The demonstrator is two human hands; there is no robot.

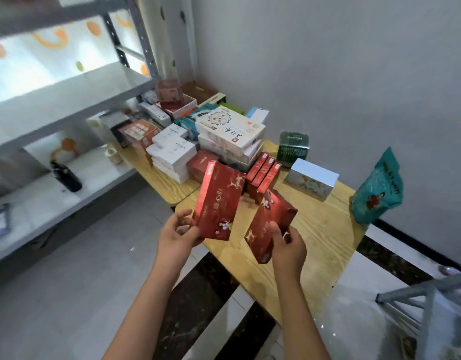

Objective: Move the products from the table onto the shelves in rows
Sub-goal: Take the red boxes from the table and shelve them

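My left hand [178, 231] grips the lower edge of a flat red box [219, 201], held upright above the table's near corner. My right hand [289, 245] holds a second red box [269, 224] of the same kind, tilted to the right. Both boxes are off the wooden table [320, 229]. Behind them three narrow red boxes [263, 175] stand side by side. Farther back lie stacks of white boxes [172, 154] and large white flat boxes [232, 133]. The grey metal shelves [68, 105] rise at the left.
A green box [293, 149], a pale blue box [312, 179] and a teal bag [377, 188] stand along the wall on the right. A black bottle [67, 175] and a white cup [112, 154] sit on the lower shelf. Another metal frame [427, 294] is at lower right.
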